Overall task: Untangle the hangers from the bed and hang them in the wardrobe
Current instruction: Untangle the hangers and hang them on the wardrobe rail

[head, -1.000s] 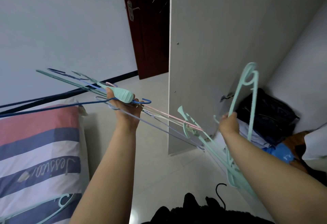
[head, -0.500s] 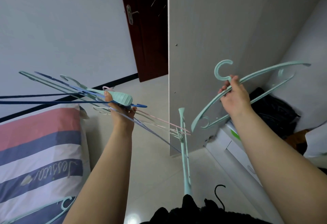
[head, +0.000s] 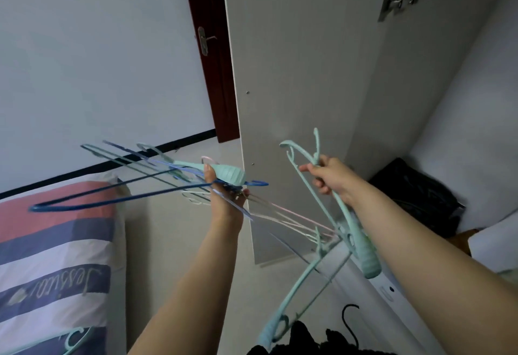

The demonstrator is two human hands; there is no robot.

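Note:
My left hand (head: 225,196) grips a bundle of hangers (head: 157,169) in mint, blue and pink, fanned out to the left over the bed and trailing right and down. A blue wire hanger (head: 84,200) sticks out furthest left. My right hand (head: 329,176) is closed on a single mint hanger (head: 353,231), held near its hook, with the hanger running down along my forearm. Another mint hanger (head: 302,293) dangles low between my arms. The open wardrobe door (head: 302,74) stands right behind both hands.
The bed with a striped cover (head: 50,256) lies at the lower left, with a mint hanger (head: 70,340) on it. A dark red room door (head: 213,60) is behind. A black bag (head: 414,195) sits inside the wardrobe. Dark clothing and a black hook (head: 347,324) are at the bottom.
My right hand has swung its mint hanger from spread out sideways to pointing down along my forearm. The left-hand bundle has shifted slightly, and the blue wire hanger now droops lower.

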